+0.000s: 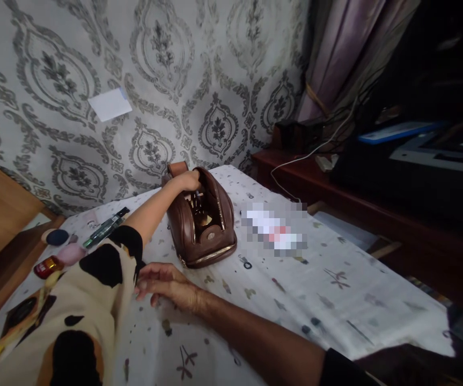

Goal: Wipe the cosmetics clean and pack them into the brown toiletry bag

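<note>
A brown leather toiletry bag [211, 236] lies unzipped on the table's white patterned cloth [336, 300], its opening facing me. My left hand [186, 179] reaches out from a cream, black and brown sleeve and grips the bag's far top rim, fingers curled into the opening. Small items show inside the bag, too dim to name. My right hand [162, 283] lies on the cloth in front of the bag, fingers spread and holding nothing, close to my left sleeve.
Left of the bag lie a green pen-like tube [104, 228], a dark blue round piece [57, 236], a pink piece [70, 253] and a small red bottle [48, 266]. A blurred-out flat item [275, 228] sits right of the bag. A dark wooden shelf [376, 209] with cables stands at the right.
</note>
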The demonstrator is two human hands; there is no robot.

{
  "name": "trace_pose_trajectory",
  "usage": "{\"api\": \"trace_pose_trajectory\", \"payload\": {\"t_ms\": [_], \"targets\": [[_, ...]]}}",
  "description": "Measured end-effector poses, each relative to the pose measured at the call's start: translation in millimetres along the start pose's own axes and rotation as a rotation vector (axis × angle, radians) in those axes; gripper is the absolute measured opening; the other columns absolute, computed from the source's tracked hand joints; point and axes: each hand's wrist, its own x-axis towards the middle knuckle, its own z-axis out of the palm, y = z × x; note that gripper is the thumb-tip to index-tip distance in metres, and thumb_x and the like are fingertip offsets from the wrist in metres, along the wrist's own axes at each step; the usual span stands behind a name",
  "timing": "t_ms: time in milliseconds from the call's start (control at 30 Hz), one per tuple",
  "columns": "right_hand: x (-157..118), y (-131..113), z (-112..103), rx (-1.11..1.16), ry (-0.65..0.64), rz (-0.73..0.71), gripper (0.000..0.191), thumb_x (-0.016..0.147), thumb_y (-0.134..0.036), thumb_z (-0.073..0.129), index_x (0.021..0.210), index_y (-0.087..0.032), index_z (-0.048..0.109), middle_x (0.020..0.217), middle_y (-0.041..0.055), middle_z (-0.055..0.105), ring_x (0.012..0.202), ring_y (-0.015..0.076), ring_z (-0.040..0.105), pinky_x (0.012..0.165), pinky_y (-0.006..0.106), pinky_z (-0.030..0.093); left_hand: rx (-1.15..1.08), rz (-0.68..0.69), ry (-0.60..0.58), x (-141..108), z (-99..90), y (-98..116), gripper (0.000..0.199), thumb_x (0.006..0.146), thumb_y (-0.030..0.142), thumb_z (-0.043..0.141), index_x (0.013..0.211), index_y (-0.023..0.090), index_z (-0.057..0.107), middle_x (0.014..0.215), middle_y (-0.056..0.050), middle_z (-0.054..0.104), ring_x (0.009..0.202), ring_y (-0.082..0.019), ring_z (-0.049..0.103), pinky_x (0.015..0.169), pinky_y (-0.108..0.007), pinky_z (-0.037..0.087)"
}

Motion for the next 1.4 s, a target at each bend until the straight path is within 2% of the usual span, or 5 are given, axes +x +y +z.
{"api": "trace_pose_trajectory", "payload": {"t_ms": [333, 533, 900, 1267, 1400], "targets": [[-3.8, -1.5, -0.1, -0.031, -0.016, 0.001, 0.054, 0.061, -0.055, 0.085, 0.098, -0.019, 0.070, 0.085, 0.0019, 0.069, 0.072, 0.0141, 0.065, 0.057, 0.023, 0.041, 0.161, -0.104, -0.062, -25.0, -0.5, 5.9, 0.074, 0.064, 0.048, 0.081, 0.126, 0.012, 0.064, 0.128, -0.021, 0.068, 0.116, -0.035, 0.066, 0.094, -0.035, 0.053], [-1.0, -0.9, -0.6, -0.017, -0.027, 0.014, 0.046, 0.061, -0.047, 0.083, 0.095, -0.019, 0.068, 0.085, 0.0006, 0.069, 0.070, 0.0129, 0.064, 0.056, 0.022, 0.041, 0.143, -0.112, -0.030, -14.6, 9.4, 8.5, 0.072, 0.076, 0.038, 0.074, 0.140, 0.012, 0.052, 0.132, -0.022, 0.065, 0.119, -0.032, 0.065, 0.094, -0.033, 0.052], [-0.6, -1.6, -1.7, -0.027, -0.043, 0.037, 0.046, 0.058, -0.041, 0.081, 0.097, -0.019, 0.067, 0.082, 0.0005, 0.068, 0.070, 0.0142, 0.063, 0.060, 0.024, 0.041, 0.142, -0.177, 0.035, 11.4, 28.0, 6.4, 0.059, 0.082, 0.048, 0.066, 0.135, 0.022, 0.061, 0.133, -0.017, 0.066, 0.125, -0.033, 0.061, 0.099, -0.035, 0.051], [-1.0, -2.2, -0.7, -0.111, -0.061, 0.035, 0.046, 0.062, -0.042, 0.076, 0.101, -0.020, 0.067, 0.085, 0.0020, 0.069, 0.073, 0.0171, 0.064, 0.062, 0.026, 0.040, 0.153, -0.155, -0.056, 9.9, 21.6, 8.2, 0.042, 0.095, 0.046, 0.060, 0.124, 0.015, 0.062, 0.124, -0.011, 0.067, 0.109, -0.024, 0.067, 0.093, -0.046, 0.055], [-2.4, -3.8, 0.6, -0.092, -0.067, 0.032, 0.041, 0.061, -0.042, 0.077, 0.094, -0.020, 0.065, 0.083, 0.0008, 0.068, 0.072, 0.0159, 0.063, 0.062, 0.026, 0.039, 0.166, -0.124, -0.056, 4.4, 11.8, 8.1, 0.051, 0.091, 0.049, 0.062, 0.125, 0.010, 0.064, 0.119, -0.017, 0.070, 0.108, -0.025, 0.069, 0.089, -0.033, 0.055]]}}
